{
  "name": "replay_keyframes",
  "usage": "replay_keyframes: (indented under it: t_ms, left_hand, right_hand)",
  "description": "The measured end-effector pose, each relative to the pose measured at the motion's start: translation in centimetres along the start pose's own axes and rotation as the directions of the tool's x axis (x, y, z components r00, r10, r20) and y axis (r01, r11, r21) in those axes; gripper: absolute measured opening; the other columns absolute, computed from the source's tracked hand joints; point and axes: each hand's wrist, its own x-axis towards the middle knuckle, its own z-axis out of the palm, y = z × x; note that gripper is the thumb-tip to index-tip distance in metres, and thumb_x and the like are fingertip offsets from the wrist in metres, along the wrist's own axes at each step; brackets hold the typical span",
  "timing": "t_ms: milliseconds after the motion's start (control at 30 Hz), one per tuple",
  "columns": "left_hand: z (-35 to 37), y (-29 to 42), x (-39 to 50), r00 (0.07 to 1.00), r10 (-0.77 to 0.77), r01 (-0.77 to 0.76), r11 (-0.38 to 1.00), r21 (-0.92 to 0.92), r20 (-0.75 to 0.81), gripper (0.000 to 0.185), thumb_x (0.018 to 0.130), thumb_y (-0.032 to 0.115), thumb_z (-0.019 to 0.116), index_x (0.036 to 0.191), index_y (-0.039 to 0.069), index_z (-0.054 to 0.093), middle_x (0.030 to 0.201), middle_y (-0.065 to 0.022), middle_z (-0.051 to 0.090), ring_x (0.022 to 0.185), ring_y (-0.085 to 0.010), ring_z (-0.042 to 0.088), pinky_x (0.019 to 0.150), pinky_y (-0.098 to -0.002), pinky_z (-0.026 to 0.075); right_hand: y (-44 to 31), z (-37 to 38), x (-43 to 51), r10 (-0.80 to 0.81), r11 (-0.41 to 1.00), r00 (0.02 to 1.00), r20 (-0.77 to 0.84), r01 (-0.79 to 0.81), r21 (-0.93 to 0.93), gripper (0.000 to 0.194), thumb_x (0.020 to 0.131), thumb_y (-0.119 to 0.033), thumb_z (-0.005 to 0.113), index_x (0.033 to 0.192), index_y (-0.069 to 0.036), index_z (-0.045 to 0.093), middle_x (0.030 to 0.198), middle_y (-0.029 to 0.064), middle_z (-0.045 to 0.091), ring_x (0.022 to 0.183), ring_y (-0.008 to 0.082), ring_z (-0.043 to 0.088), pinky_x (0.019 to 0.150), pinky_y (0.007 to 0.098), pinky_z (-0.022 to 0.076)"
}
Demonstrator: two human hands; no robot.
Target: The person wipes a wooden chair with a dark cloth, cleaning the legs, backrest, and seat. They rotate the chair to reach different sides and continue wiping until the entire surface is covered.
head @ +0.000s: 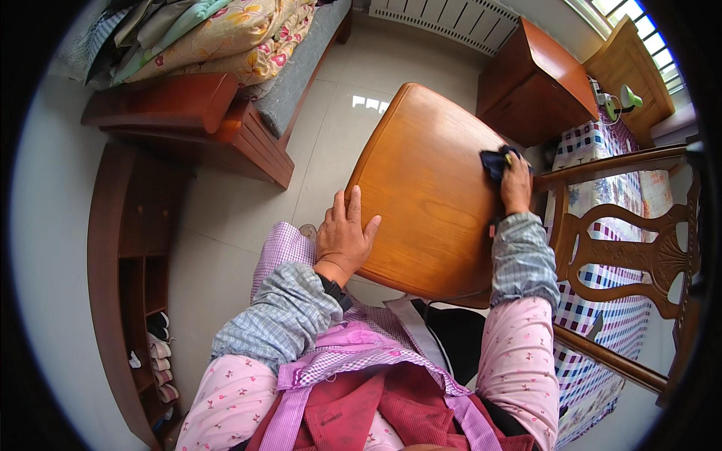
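Before me stands a wooden chair with a glossy, orange-brown seat [431, 197]. Its carved backrest [626, 253] rises on the right. My right hand [516, 183] grips a dark blue cloth [494, 162] against the seat's right edge, close to the backrest. Part of the cloth is hidden under the fingers, where a small yellow spot shows. My left hand [345, 231] lies on the seat's left edge, fingers apart and holding nothing.
A wooden bench or sofa [169, 107] bears piled bedding [225, 42] at upper left. A shoe cabinet [110, 265] stands along the left wall. A reddish wooden cabinet [536, 79] is beyond the chair, below a radiator [445, 20]. A bed with a checked cover [620, 299] lies behind the backrest.
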Motion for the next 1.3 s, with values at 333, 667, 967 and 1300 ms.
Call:
replay_keyframes:
  t_ms: [333, 667, 967, 1300]
  left_hand:
    - [0.6, 0.0, 0.0, 0.999, 0.016, -0.016, 1.000, 0.005, -0.034, 0.077, 0.096, 0.049, 0.059, 0.153, 0.006, 0.032, 0.144, -0.0251, 0.043, 0.112, -0.0416, 0.057, 0.088, -0.0488, 0.053]
    - [0.6, -0.1, 0.2, 1.000, -0.008, 0.008, 1.000, 0.005, -0.016, 0.076, 0.094, 0.046, 0.062, 0.153, 0.008, 0.032, 0.144, -0.0221, 0.043, 0.116, -0.0407, 0.056, 0.091, -0.0480, 0.052]
    - [0.3, 0.1, 0.1, 0.999, -0.039, 0.040, 0.998, -0.039, 0.016, 0.072, 0.098, 0.048, 0.056, 0.153, 0.009, 0.033, 0.146, -0.0213, 0.042, 0.123, -0.0417, 0.053, 0.098, -0.0478, 0.049]
    - [0.8, 0.1, 0.1, 0.999, -0.052, 0.052, 0.998, -0.031, -0.004, 0.072, 0.098, 0.048, 0.054, 0.154, 0.009, 0.030, 0.145, -0.0208, 0.043, 0.117, -0.0401, 0.055, 0.094, -0.0489, 0.051]
  right_hand:
    - [-2.8, 2.5, -0.7, 0.203, 0.947, 0.979, -0.001, -0.196, -0.255, 0.043, 0.096, -0.027, 0.058, 0.135, -0.010, 0.057, 0.142, 0.0206, 0.053, 0.130, 0.0399, 0.049, 0.112, 0.0485, 0.0369]
    - [-25.7, 7.1, 4.1, -0.117, 0.989, 0.971, 0.208, 0.095, 0.114, 0.046, 0.097, -0.039, 0.058, 0.139, -0.021, 0.056, 0.152, 0.0118, 0.045, 0.142, 0.0344, 0.039, 0.118, 0.0457, 0.0306]
    - [-11.2, -0.4, -5.0, -0.009, 1.000, 0.999, -0.035, 0.009, -0.017, 0.036, 0.093, -0.022, 0.066, 0.128, -0.013, 0.062, 0.134, 0.0160, 0.058, 0.127, 0.0380, 0.053, 0.108, 0.0450, 0.0414]
    - [-4.9, -3.9, -12.6, 0.236, 0.954, 0.971, -0.025, -0.237, -0.181, 0.041, 0.095, -0.017, 0.062, 0.134, -0.011, 0.056, 0.140, 0.0192, 0.053, 0.130, 0.0423, 0.048, 0.111, 0.0495, 0.0374]
